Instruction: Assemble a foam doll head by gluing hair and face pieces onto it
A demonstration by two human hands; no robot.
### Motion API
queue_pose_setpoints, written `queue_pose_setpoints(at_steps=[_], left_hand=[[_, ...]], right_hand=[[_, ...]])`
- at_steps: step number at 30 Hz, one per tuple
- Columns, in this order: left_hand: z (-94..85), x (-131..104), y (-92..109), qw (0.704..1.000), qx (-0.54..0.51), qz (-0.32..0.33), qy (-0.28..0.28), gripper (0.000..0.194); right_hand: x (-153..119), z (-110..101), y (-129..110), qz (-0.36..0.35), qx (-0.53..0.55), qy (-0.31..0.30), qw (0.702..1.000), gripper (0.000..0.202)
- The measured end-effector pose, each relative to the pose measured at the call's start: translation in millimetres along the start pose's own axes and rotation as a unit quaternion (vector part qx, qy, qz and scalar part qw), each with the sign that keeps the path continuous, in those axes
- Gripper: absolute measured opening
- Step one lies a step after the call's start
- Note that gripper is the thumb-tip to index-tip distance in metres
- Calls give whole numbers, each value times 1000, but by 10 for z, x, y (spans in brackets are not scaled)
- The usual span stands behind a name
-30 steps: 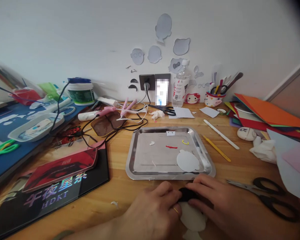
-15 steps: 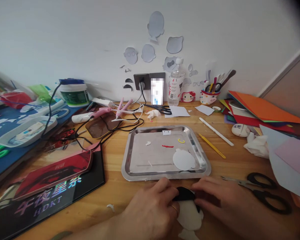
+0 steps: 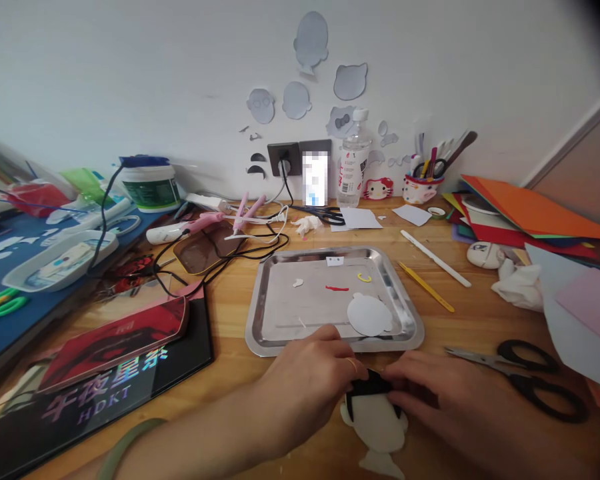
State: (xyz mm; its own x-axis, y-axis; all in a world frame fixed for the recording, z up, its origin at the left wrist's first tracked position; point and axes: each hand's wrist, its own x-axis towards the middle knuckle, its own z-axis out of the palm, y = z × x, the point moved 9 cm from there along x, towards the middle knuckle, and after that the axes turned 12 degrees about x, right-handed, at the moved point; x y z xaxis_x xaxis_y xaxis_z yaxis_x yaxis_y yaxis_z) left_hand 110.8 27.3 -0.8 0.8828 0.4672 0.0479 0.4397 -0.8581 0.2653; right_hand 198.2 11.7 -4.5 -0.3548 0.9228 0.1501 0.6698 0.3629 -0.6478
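Observation:
At the near edge of the table lies a white head-shaped cutout (image 3: 377,427) with ears and a neck. Over its top sits a black hair-shaped piece (image 3: 373,383), partly covered by fingers. My left hand (image 3: 320,380), wearing a ring, is closed with its fingertips on the left part of the black piece. From the other side, my right hand (image 3: 433,393) pinches the black piece's right edge. Just beyond is a metal tray (image 3: 257,333) holding a white paper head shape (image 3: 370,315), a red strip (image 3: 337,289) and a yellow curved piece (image 3: 364,277).
Black-handled scissors (image 3: 525,377) lie beside my right hand. A yellow tool (image 3: 427,287) and a white pen (image 3: 435,258) are right of the tray. Cables and pink glue guns (image 3: 245,213) clutter the back left, near a black box (image 3: 145,380). A bottle (image 3: 353,167) stands by the wall.
My left hand has shifted up and over the black piece, uncovering the left ear of the white cutout. The black piece now sits across the head's top. My right hand stays close by.

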Motion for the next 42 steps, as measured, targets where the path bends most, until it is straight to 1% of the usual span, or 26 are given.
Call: queue_pose_setpoints(at_steps=[4, 7, 10, 13, 18, 26, 31, 38, 42], left_hand=[[-18, 6, 14, 999, 35, 18, 0, 20], [-18, 7, 46, 997, 70, 30, -11, 20], [-5, 14, 75, 995, 92, 36, -28, 19], [-2, 11, 96, 994, 101, 40, -24, 19], [28, -4, 84, 995, 95, 35, -20, 19], [41, -3, 82, 996, 81, 33, -17, 20], [45, -10, 74, 997, 62, 32, -20, 20], [37, -3, 72, 998, 56, 28, -21, 17], [63, -9, 82, 996, 71, 33, -31, 17]], right_hand=[[5, -15, -28, -3, 0, -1, 1000, 14], [-4, -19, -41, -7, -2, 4, 1000, 14], [-14, -13, -24, 0, 0, 7, 1000, 16], [-22, 8, 9, 9, 12, 7, 1000, 16], [-33, 72, 77, 29, 19, -12, 999, 18], [-29, 43, 50, 39, 9, -14, 999, 16], [-51, 87, 58, 43, -2, -30, 999, 16], [-57, 141, 27, 31, -32, -63, 997, 23], [-50, 119, -21, 2, -52, -51, 997, 22]])
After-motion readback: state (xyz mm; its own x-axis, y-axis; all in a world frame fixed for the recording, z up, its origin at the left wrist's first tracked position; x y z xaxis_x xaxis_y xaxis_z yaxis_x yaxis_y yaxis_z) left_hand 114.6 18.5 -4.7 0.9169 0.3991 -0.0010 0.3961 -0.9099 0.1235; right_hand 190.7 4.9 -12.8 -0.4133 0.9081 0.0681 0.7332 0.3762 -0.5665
